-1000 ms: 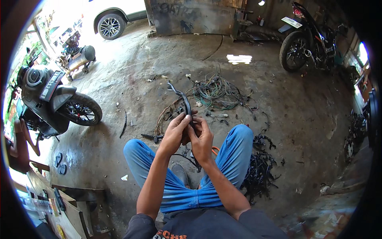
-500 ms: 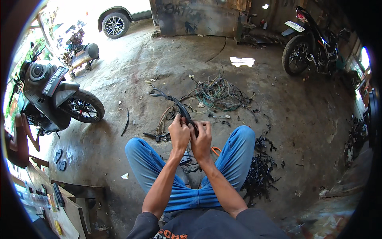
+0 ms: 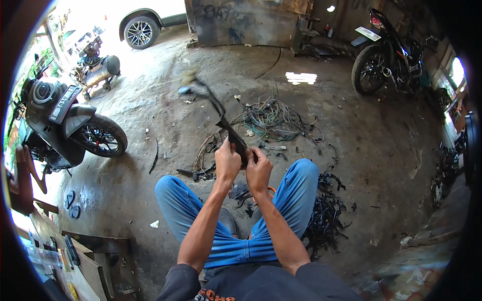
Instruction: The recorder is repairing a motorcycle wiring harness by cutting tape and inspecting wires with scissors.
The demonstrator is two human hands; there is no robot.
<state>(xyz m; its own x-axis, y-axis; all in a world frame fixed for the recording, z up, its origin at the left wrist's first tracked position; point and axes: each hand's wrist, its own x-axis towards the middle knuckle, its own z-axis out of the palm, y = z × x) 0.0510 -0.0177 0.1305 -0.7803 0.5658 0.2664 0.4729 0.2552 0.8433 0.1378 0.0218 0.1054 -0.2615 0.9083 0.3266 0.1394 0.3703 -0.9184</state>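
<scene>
Both hands grip a black-sheathed wiring harness (image 3: 232,131) in front of my knees. My left hand (image 3: 228,161) is closed around the left side of its wide dark sleeve, thumb pointing up. My right hand (image 3: 258,170) pinches the sleeve's lower right edge between thumb and fingers. From the sleeve a thinner branch rises up and left, ending in pale and bluish connectors smeared by motion. Beyond my hands lies a tangled heap of stripped wires (image 3: 273,118) on the floor, mostly green and grey. Brownish wires (image 3: 202,150) curve out beside my left hand.
Black scraps (image 3: 326,220) are piled by my right knee. A dark scooter (image 3: 65,120) stands at left, near an air compressor (image 3: 103,70) and a pair of sandals (image 3: 73,204). Another motorcycle (image 3: 384,60) is at far right. A wooden bench (image 3: 83,266) fills the lower left.
The harness's free branch has swung upward, its connectors now higher and blurred. My right hand has shifted slightly right and down along the sleeve. The whole view has moved slightly.
</scene>
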